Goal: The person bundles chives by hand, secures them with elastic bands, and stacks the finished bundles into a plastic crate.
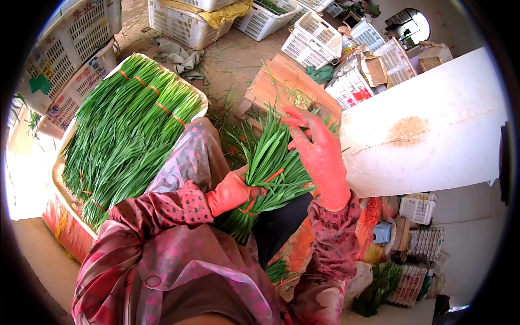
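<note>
My left hand (pixel 236 191), in an orange-red rubber glove, is closed around a bunch of garlic chives (pixel 273 146) above my lap. A red tie (pixel 275 175) crosses its leaves, with more red band beside my fingers. My right hand (pixel 319 157), gloved alike, is raised just right of the upper leaves. Its fingers are bent and apart, and I see nothing held in them. To the left, a shallow pale crate (pixel 58 172) holds several tied bundles of chives (pixel 122 127) lying side by side.
A wooden board (pixel 287 81) with leaf scraps lies ahead, beside a large white panel (pixel 428 127) on the right. White plastic crates (pixel 187 24) stand at the back, and others are stacked at far left (pixel 86 32). A grey cloth (pixel 179 56) lies on the floor. Loose greens (pixel 376 287) sit at lower right.
</note>
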Motion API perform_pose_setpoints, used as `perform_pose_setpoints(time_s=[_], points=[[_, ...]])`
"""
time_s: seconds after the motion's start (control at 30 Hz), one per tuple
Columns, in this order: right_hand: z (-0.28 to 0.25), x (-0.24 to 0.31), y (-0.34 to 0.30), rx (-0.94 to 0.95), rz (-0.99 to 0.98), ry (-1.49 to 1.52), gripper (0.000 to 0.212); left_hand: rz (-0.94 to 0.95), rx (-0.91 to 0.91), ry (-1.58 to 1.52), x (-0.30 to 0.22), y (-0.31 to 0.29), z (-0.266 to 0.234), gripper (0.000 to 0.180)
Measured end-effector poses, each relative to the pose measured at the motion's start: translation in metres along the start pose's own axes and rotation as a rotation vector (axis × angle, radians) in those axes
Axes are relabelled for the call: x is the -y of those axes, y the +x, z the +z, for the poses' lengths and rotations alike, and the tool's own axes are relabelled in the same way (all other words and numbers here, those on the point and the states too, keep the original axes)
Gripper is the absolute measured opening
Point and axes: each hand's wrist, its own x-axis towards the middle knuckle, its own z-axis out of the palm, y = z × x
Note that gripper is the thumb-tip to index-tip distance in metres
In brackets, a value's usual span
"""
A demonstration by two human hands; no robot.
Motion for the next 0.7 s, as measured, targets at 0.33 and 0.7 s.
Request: perform_pose_setpoints(time_s=[0.33,0.7], points=[[-0.002,-0.017,-0.005,0.005,0.169,-0.040,0.038,0.049,0.198,-0.211,0.001,-0.001,-0.013,0.045],[-0.032,0.011,0.002,-0.114,0.040,0.054,0.031,-0.005,0.253,-0.154,0.004,0.004,-0.019,0.049]])
